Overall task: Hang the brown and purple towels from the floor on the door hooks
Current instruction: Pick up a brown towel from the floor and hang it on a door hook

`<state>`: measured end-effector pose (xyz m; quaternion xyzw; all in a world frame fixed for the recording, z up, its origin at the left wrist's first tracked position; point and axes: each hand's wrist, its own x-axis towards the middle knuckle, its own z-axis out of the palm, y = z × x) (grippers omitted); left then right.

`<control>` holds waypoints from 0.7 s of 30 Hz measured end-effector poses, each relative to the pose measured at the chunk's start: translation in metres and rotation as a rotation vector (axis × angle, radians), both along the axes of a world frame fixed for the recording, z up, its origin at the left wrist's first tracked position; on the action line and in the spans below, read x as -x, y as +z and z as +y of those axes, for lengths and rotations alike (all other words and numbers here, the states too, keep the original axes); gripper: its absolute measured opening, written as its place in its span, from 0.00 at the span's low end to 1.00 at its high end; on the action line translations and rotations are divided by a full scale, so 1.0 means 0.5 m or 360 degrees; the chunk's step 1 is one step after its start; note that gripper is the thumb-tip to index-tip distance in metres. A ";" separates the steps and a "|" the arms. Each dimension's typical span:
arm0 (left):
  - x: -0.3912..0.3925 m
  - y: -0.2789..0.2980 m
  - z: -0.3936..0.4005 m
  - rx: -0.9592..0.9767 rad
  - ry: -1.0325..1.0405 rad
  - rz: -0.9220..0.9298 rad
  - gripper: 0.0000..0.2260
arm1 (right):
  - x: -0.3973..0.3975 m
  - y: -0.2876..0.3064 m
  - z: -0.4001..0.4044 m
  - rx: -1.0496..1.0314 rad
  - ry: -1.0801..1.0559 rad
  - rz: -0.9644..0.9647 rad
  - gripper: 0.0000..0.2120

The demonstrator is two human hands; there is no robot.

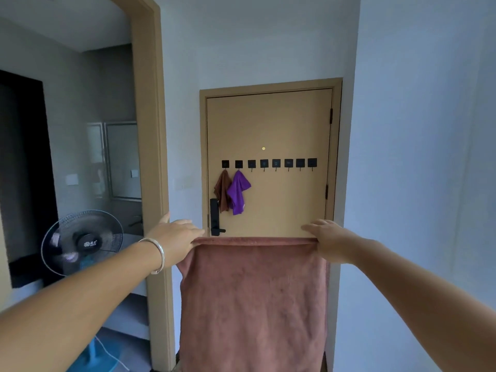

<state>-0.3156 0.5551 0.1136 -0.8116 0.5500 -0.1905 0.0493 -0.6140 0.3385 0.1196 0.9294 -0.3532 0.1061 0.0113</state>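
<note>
From the head camera, both bare arms reach forward and hold up a large pinkish-brown terry towel (253,299) by its top edge, spread flat so it hangs straight down in front of the lower part of a tan wooden door (271,124). The left hand (174,237), with a silver bangle (158,253) on the wrist, grips the towel's top left corner; its fingers (193,232) lie close together over the edge, thumb raised. The right hand (326,238) grips the top right corner, fingers likewise pressed together and curled over the hem.

On the door, a row of eight small black square hooks (269,163) runs across the middle. A small brown towel (222,191) hangs from the leftmost hook, and a small purple towel (237,191) hangs from the second, the two touching side by side. Below them sits a black door handle lock (214,217). To the left, beyond a tan door frame (150,130), stands a dark round electric fan (81,241).
</note>
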 end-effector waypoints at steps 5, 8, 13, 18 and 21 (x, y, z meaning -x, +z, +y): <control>-0.071 -0.016 -0.080 0.0006 -0.0006 -0.0023 0.16 | -0.069 -0.006 -0.081 -0.0027 0.0010 0.0007 0.37; -0.133 -0.028 -0.135 0.0020 -0.0033 -0.0029 0.16 | -0.126 -0.010 -0.131 -0.0032 -0.0003 0.0039 0.37; -0.274 -0.042 -0.242 0.0064 -0.0069 -0.0066 0.17 | -0.256 -0.007 -0.229 0.0012 -0.0039 0.0080 0.36; -0.435 -0.028 -0.359 0.0117 -0.0055 0.0004 0.18 | -0.409 0.031 -0.334 0.0052 -0.0062 0.0088 0.34; -0.526 -0.020 -0.419 0.0157 -0.0070 0.0017 0.17 | -0.498 0.049 -0.385 0.0069 -0.0069 0.0085 0.34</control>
